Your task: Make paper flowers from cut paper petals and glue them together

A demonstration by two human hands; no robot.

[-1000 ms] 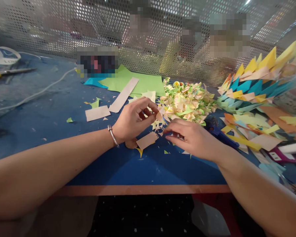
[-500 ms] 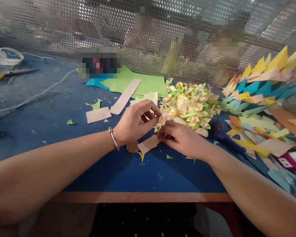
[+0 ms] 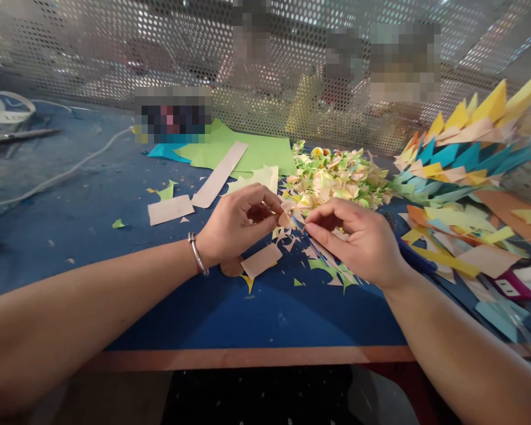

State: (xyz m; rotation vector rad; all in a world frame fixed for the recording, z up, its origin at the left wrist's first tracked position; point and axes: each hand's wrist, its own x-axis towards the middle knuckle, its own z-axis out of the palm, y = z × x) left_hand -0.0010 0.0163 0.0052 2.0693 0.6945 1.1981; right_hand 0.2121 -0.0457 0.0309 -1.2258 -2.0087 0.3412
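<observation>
My left hand (image 3: 243, 223) pinches a small pale pink paper piece (image 3: 285, 219) between thumb and forefinger, above the table. Just to its right is my right hand (image 3: 351, 236), thumb and forefinger pressed together. A thin blue sliver (image 3: 296, 221) shows beside the right fingertips; I cannot tell whether they grip it. Beneath the hands lie a pale pink paper rectangle (image 3: 261, 261), a brown round piece (image 3: 232, 267) partly covered by the left wrist, and small paper scraps (image 3: 287, 241). Behind them rises a heap of small folded paper pieces (image 3: 336, 177) in cream, green and pink.
Green paper sheets (image 3: 256, 150) and pale strips (image 3: 221, 174) lie behind the left hand. To the right are dark blue-handled scissors (image 3: 416, 255), coloured paper offcuts (image 3: 487, 260) and a layered spiky paper piece (image 3: 469, 147). A perforated metal screen (image 3: 194, 53) stands at the back.
My right hand has drawn away from the left to the right, uncovering the scraps between them. My left hand keeps the pink paper piece. The view has shifted slightly.
</observation>
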